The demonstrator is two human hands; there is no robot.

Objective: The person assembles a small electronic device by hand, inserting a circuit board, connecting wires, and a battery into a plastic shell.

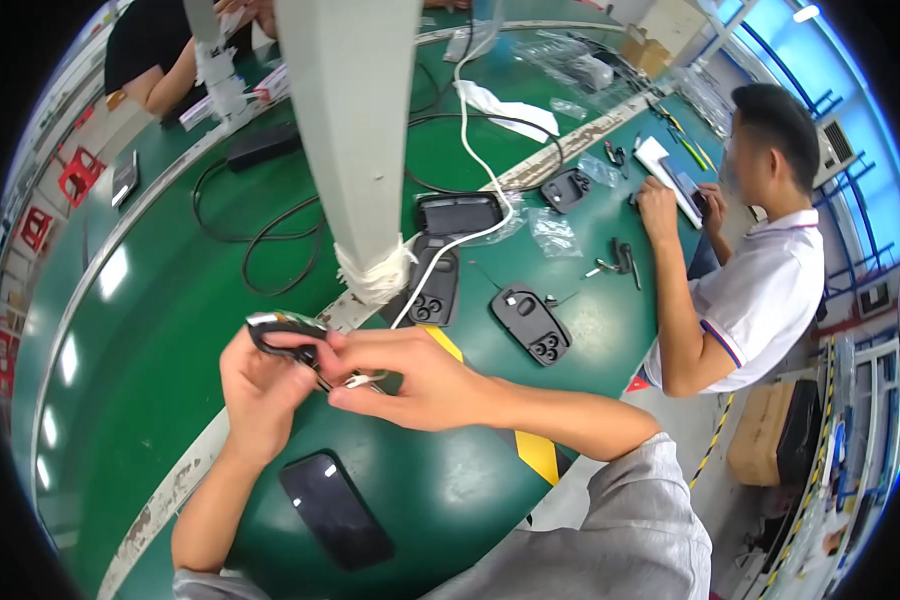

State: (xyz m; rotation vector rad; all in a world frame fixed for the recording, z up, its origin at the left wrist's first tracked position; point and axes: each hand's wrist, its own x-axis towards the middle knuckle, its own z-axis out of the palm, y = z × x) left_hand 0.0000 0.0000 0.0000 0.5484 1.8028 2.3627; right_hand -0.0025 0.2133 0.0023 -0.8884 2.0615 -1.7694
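Just in front of the grey post, my left hand point(260, 385) is closed around a black, curved-edged part point(282, 328) with a shiny upper edge. My right hand point(425, 380) reaches in from the right, its fingertips meeting the left ones at this part. Between the right thumb and fingers shows a small white piece point(363, 380), too small to name. The fingers cover much of both items. Below my hands, a black smartphone point(337, 508) lies flat on the green table point(450, 480). To the right, a black device shell point(530, 322) with round openings rests on the tabletop.
A thick grey post point(345, 140) rises beyond my hands, with a white cable point(475, 150) beside it. More black shells point(460, 213) lie past it, near clear plastic bags point(553, 232). At right, a co-worker point(740, 260) handles a white tray-like item point(670, 180). Another person's arm point(170, 85) shows far left.
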